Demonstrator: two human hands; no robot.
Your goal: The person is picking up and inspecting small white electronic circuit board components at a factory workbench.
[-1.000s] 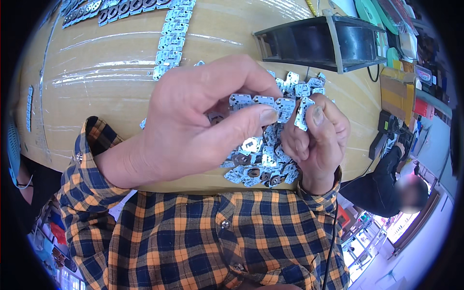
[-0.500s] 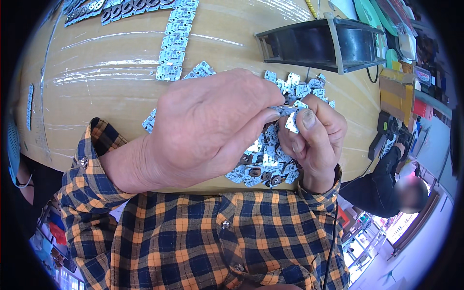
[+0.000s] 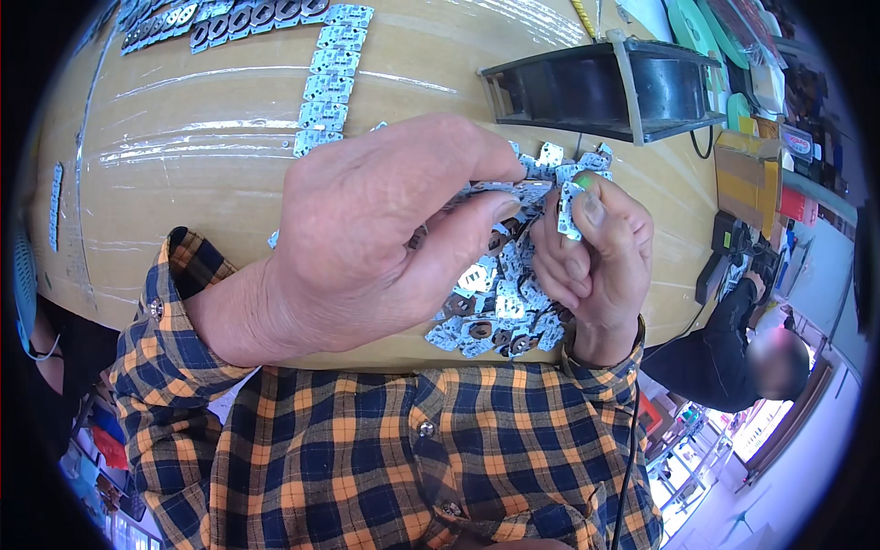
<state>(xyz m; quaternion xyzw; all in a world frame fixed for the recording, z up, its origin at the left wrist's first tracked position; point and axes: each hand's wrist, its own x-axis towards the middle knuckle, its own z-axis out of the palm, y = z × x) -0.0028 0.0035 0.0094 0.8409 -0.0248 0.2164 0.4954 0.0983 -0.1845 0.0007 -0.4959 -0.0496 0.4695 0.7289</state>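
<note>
My left hand is closed over the table, with a small circuit board pinched between thumb and fingers; much of it is hidden by the hand. Just to the right, my right hand grips another small white-and-black circuit board between thumb and curled fingers. It stands nearly upright, its edge very close to the left hand's board; I cannot tell if they touch. Below and between the hands lies a loose pile of small circuit boards, some bearing dark round parts.
Beyond my left hand runs a row of joined boards, with more dark-ringed boards at the far left. A black fan-like frame stands at the far right, near a cardboard box. A co-worker sits at right.
My left hand has shifted slightly left and away from me. The board in my right hand has turned more upright, and the two hands' boards overlap less than before.
</note>
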